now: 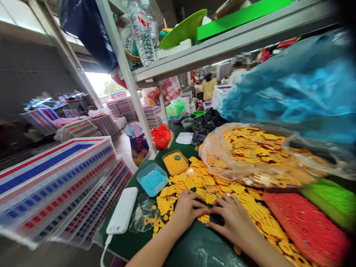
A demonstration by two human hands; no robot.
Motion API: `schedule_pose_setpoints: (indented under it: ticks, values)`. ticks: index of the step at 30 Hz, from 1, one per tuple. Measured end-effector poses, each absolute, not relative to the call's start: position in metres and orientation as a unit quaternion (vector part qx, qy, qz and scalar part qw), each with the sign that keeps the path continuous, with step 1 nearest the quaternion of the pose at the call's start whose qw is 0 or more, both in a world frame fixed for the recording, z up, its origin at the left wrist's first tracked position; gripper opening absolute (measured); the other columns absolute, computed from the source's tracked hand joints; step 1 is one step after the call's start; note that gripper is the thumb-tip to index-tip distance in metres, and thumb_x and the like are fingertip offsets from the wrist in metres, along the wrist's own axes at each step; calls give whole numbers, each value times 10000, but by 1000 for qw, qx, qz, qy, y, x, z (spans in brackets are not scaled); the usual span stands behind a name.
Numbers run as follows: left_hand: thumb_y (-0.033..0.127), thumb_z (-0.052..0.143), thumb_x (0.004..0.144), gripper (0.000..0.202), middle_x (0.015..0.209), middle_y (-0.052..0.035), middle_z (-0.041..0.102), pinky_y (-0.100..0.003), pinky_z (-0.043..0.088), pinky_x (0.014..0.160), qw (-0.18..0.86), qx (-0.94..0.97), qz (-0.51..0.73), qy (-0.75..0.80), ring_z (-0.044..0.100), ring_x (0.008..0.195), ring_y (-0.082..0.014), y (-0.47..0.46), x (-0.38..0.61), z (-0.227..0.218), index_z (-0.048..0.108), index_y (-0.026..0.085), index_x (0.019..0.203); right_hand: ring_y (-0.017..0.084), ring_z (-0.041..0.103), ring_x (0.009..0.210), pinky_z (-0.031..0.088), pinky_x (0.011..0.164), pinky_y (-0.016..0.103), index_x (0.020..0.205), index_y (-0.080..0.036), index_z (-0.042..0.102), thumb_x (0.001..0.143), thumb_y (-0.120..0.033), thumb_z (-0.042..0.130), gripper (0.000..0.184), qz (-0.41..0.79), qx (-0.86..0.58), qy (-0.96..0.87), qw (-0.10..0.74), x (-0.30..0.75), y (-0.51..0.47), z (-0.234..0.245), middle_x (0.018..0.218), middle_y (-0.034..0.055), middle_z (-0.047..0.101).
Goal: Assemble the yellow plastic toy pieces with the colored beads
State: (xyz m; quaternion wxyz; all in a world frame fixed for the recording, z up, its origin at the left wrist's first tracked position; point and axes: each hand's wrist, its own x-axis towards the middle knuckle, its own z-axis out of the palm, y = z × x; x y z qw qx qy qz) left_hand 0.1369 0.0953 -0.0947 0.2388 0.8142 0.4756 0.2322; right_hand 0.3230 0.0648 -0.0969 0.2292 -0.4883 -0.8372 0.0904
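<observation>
My left hand (188, 207) is curled over a small yellow plastic piece (204, 218), its thumb lying along the top. From the other side my right hand (228, 212) meets it, with thumb and forefinger at the piece's edge and the other fingers bent. Most of the piece is hidden under the fingers. Just beyond both hands spreads a loose pile of flat yellow plastic pieces (191, 180), many with comb-like slots. A tray of small blue parts (152, 181) and a tray of small yellow parts (175, 163) stand behind my left hand.
A white power bank (122, 210) with a cable lies at left. To the right are a clear bag of yellow pieces (253, 144), a red tray (303, 222) and green parts (333, 196). A shelf post (130, 89) rises behind; striped crates (58, 181) flank the table.
</observation>
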Motion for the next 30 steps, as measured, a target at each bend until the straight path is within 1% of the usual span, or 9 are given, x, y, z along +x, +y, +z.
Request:
schedule_pose_setpoints:
  ticks: [4,7,10,15,18,21,25,28,30]
  values:
    - [428,696,821,147,1004,-25,737,-444,407,903,231,825,220,467,567,976,-253,98,134,-96,793,326,863,291,551,1010,395,956,512,901,-253,755,707,-445,801,277,138,-516,-821,202,320,62,-81,943,52,674]
    - [461,639,860,203,976,-44,714,-423,426,877,224,836,208,455,560,963,-247,99,133,-95,788,332,911,281,542,1035,366,992,500,930,-247,756,716,-460,791,304,152,-533,-812,185,319,61,-72,960,48,674]
    - [457,605,885,213,981,-44,694,-387,442,860,209,848,197,445,554,960,-231,96,132,-92,775,353,959,275,537,1036,369,980,475,930,-225,754,727,-462,783,314,153,-533,-813,177,319,60,-67,954,55,674]
    - [400,616,891,196,1031,-46,682,-398,431,891,193,858,192,435,547,993,-236,96,132,-92,760,350,1013,272,530,1030,368,955,452,934,-202,742,746,-458,770,319,133,-521,-826,168,322,60,-65,956,66,672]
    - [400,581,913,220,1053,-42,691,-395,429,925,206,854,226,420,563,1010,-226,98,133,-90,774,314,975,272,529,1027,370,942,444,949,-181,734,754,-491,752,367,118,-514,-835,160,323,61,-66,963,73,668]
    - [417,522,941,304,976,-51,716,-365,456,906,203,817,310,442,605,962,-208,99,130,-82,771,244,922,267,535,1010,356,962,452,936,-165,730,754,-524,739,402,94,-503,-845,153,325,61,-69,971,78,666]
    - [455,517,926,343,916,-58,729,-342,485,844,111,768,402,486,634,907,-208,105,109,-63,751,213,863,261,543,991,353,966,455,937,-178,727,753,-552,726,417,60,-492,-853,163,327,61,-74,951,73,666]
    - [460,496,921,359,944,-58,732,-367,469,875,-13,695,442,567,624,935,-224,113,78,-50,745,214,842,260,545,990,354,967,456,974,-190,722,758,-557,719,426,44,-483,-857,174,328,61,-77,954,72,663]
    - [465,476,918,381,933,-57,737,-383,462,896,-54,643,444,622,625,924,-231,119,56,-46,744,209,832,261,545,994,350,974,459,968,-195,724,766,-550,715,409,36,-479,-859,179,328,61,-78,952,73,662]
